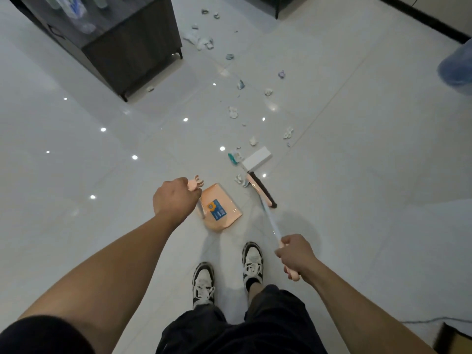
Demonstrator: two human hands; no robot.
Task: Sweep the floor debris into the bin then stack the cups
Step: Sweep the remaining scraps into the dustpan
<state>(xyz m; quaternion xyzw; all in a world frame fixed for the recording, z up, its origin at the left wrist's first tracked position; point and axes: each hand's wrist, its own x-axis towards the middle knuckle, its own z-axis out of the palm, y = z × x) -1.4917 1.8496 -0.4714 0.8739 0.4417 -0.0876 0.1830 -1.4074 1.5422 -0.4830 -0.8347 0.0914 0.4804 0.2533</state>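
My left hand (175,199) grips the top of the handle of a pink dustpan (221,212), whose tray rests on the white tile floor just ahead of my shoes. My right hand (296,256) grips the pink end of a broom's long handle. The broom head (261,190), pink with dark bristles, lies on the floor right of the dustpan, next to a crumpled scrap (240,178). A white box (256,158) and a teal-and-white wrapper (234,157) lie just beyond it. Several paper scraps (233,112) trail away across the floor to a larger pile (200,40).
A dark cabinet (132,54) on short legs stands at the upper left, with bottles on its glass top. A blue water jug (457,67) sits at the right edge. Another dark furniture leg (277,11) stands at the top. A box corner (457,338) shows at the lower right.
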